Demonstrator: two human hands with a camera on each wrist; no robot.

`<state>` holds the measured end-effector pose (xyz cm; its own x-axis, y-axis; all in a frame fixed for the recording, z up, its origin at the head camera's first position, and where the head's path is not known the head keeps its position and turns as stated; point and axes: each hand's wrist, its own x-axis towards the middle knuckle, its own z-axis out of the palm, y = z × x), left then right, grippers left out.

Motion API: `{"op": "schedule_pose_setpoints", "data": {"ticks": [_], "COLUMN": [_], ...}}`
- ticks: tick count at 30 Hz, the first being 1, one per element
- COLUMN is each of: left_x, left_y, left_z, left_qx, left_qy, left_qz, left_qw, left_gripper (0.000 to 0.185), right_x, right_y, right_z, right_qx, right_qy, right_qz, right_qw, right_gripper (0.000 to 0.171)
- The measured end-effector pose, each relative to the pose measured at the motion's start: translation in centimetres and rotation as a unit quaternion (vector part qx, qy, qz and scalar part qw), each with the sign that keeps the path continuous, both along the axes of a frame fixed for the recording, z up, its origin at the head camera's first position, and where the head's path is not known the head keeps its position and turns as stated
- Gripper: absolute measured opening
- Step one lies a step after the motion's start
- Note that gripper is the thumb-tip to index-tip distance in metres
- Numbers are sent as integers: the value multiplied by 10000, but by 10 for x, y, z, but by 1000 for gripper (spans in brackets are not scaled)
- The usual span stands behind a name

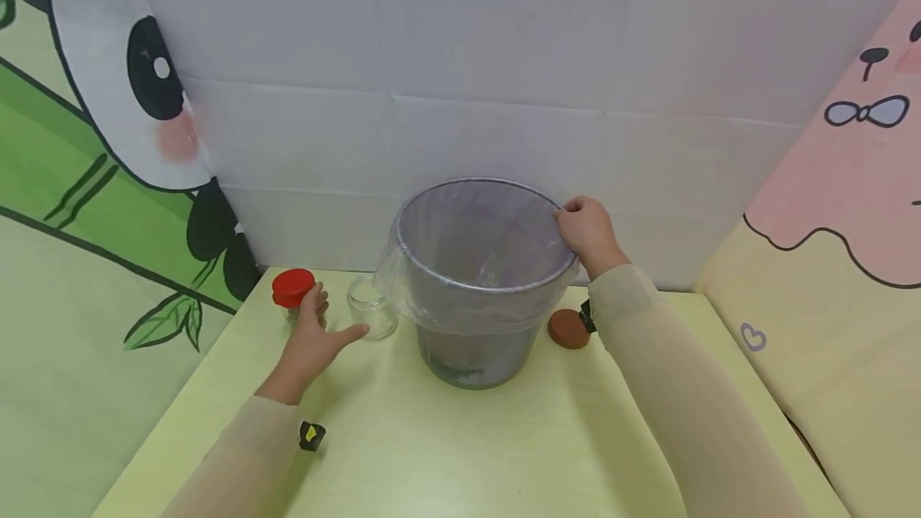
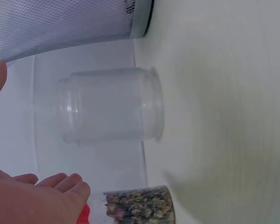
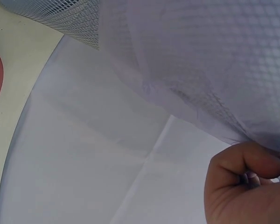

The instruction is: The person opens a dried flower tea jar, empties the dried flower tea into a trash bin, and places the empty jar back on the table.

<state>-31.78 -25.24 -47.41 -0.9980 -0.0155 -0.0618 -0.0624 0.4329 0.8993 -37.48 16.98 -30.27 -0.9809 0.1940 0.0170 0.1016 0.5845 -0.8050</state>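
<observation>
We have the bin (image 1: 476, 286) standing upright at the centre of the frame in the head view, its long axis vertical and its mouth open towards the top. A clear liner (image 1: 460, 298) already sits inside it, with the edge folded over the rim and hanging down the outside wall on the left and front. We judge the lining mostly done; what seems left is seating the edge on the right-hand side, where our right hand (image 1: 588, 232) sits on the rim. In the right wrist view its fingers (image 3: 245, 163) are curled with the thumb against them, a narrow grip that pinches the liner film (image 3: 191, 88) at the lower right of that frame.

Our left hand (image 1: 314, 340) lies at the lower left of the bin, fingers stretched and loose, a wide grip that holds nothing. Its fingertips rest beside the red-capped jar (image 1: 293, 294), and its thumb points towards the empty glass jar (image 1: 372, 308), which stands open-mouthed just left of the bin. In the left wrist view the glass jar (image 2: 109, 105) fills the middle, and the red-capped jar (image 2: 137, 205) shows dried bits inside.

A brown lid (image 1: 568, 328) lies flat on the bench (image 1: 460, 446), just right of the bin's base.
</observation>
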Motion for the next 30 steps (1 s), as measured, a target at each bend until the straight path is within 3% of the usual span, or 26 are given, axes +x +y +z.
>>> {"op": "schedule_pose_setpoints", "data": {"ticks": [7,14,19,30], "left_x": [8,10,9,-1], "left_y": [-11,-31,-49,-74], "left_z": [13,24,24,6], "left_qx": [-448,-119,24,175], "left_qy": [860,1320,1308,958], "left_qz": [116,473,815,1298], "left_qw": [9952,9901,9881,9867], "left_gripper": [107,103,102,109], "right_x": [-2,-2,-3,-4], "right_y": [0,2,2,3], "right_z": [-3,-3,-3,-2], "right_qx": [-96,-42,-82,-114], "right_qy": [-50,-39,-30,-70], "right_qz": [13,33,55,9], "right_qw": [9999,10000,9999,9999], "right_gripper": [32,33,33,32]}}
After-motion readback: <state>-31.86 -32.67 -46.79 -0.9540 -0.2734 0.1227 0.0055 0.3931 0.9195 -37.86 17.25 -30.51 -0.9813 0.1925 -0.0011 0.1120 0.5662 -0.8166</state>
